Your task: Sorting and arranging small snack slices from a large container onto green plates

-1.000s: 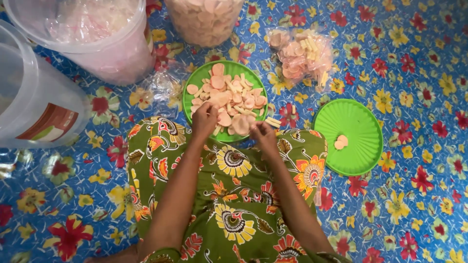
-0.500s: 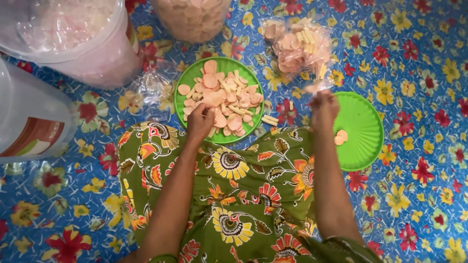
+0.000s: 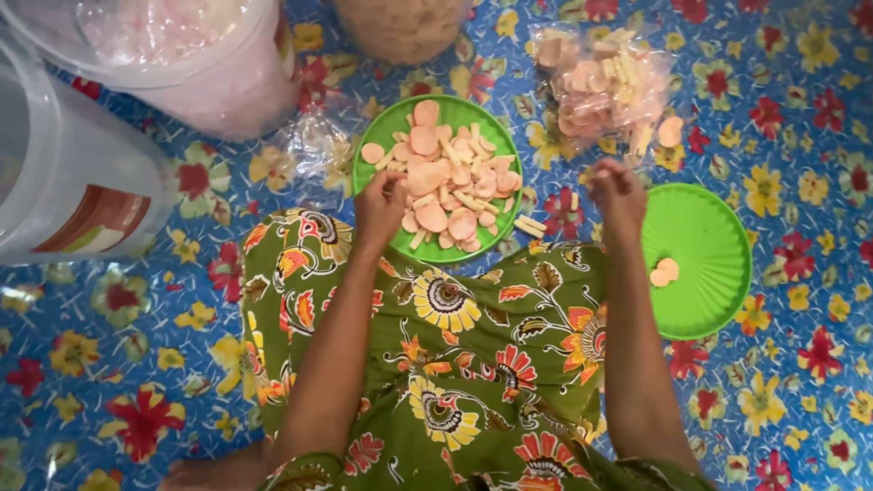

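Left hand [image 3: 380, 207] pinches chips on the full plate [image 3: 368, 182], sorting. Right hand [image 3: 617, 193], between full plate and spare plate [image 3: 709, 227], is loosely curled; contents cannot be told.

We take the heaped green plate [image 3: 373, 177] as landmark. Above it a pink tub [image 3: 227, 86] and a jar of crackers [image 3: 400, 32] close the way; to its upper left lies crumpled clear plastic [image 3: 314, 145], and further left a large clear bucket [image 3: 64, 173] walls that side. Up to its right sits a filled bag [image 3: 605, 86]. Right of it, bare floral mat [image 3: 564, 214] with a few loose sticks [image 3: 530, 225] leaves a lane towards the nearly bare second green plate [image 3: 718, 273]. Our left hand [image 3: 380, 207] overlaps its near rim; our right hand [image 3: 618, 195] hovers over the lane.
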